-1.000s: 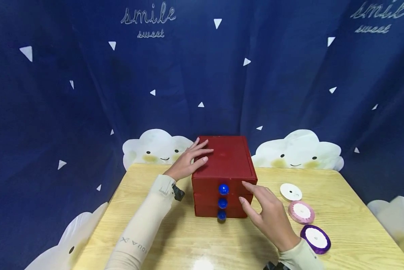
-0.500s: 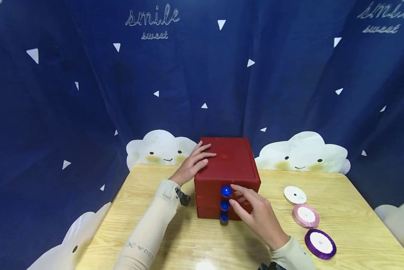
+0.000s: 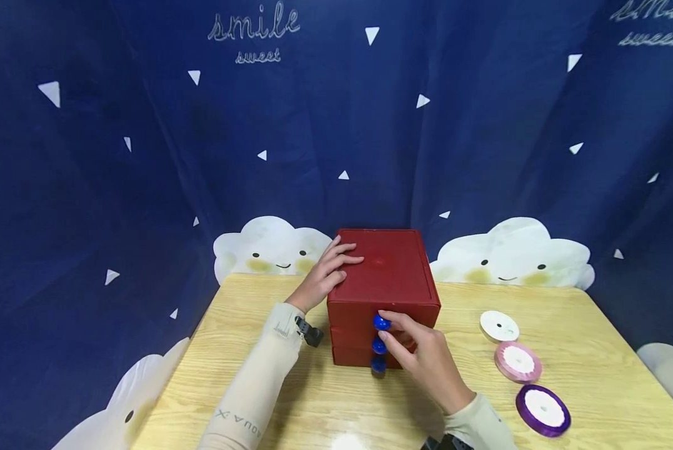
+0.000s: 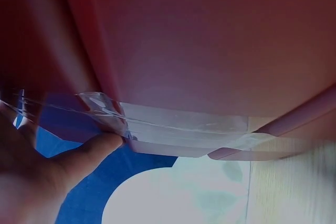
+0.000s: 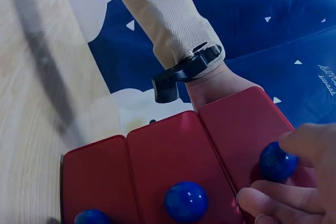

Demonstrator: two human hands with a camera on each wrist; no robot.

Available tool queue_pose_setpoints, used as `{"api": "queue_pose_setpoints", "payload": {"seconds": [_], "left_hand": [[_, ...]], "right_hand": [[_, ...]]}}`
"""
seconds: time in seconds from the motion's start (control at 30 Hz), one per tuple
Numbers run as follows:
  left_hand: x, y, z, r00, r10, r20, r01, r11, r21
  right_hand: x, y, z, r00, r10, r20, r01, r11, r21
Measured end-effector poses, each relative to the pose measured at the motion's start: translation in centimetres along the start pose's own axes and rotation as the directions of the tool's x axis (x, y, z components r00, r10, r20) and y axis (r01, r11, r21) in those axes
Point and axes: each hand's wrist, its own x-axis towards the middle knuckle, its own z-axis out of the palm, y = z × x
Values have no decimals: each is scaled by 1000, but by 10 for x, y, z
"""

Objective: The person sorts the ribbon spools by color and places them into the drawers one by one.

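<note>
A red box with three drawers stands on the table, each drawer front bearing a round blue knob. My left hand rests on the box's top left edge, fingers spread across the top. In the left wrist view its thumb lies by clear tape on the box's side. My right hand pinches the top blue knob, forefinger above and thumb below. Under it sit the middle knob and the bottom knob. All three drawers look closed.
To the right of the box, a white spool, a pink ribbon roll and a purple ribbon roll lie in a row on the wooden table. A dark blue curtain with clouds hangs behind.
My right hand has moved left from the box's right front corner to the top knob and taken hold of it. The left hand stays on the box; the head view has shifted slightly.
</note>
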Motion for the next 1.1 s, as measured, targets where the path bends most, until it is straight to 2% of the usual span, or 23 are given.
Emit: {"api": "queue_pose_setpoints", "payload": {"seconds": [0.13, 0.3, 0.4, 0.57, 0.87, 1.1], "left_hand": [[0, 8, 0, 1000, 4, -5, -4, 1000, -13], [-1, 32, -6, 1000, 2, 6, -2, 1000, -30], [-1, 40, -7, 1000, -7, 11, 7, 1000, -28], [-1, 40, -8, 1000, -25, 15, 26, 999, -34], [-2, 40, -8, 1000, -16, 16, 16, 999, -40], [-3, 40, -8, 1000, -18, 13, 19, 998, -52]], "right_hand": [[0, 1, 3, 1000, 6, -11, -5, 1000, 21], [2, -1, 6, 999, 28, -34, -27, 999, 32], [2, -3, 6, 998, 41, -47, -40, 999, 26], [1, -4, 6, 997, 53, -49, -52, 998, 27], [-5, -6, 6, 998, 32, -47, -32, 999, 3], [-11, -10, 6, 997, 9, -77, -8, 1000, 19]]}}
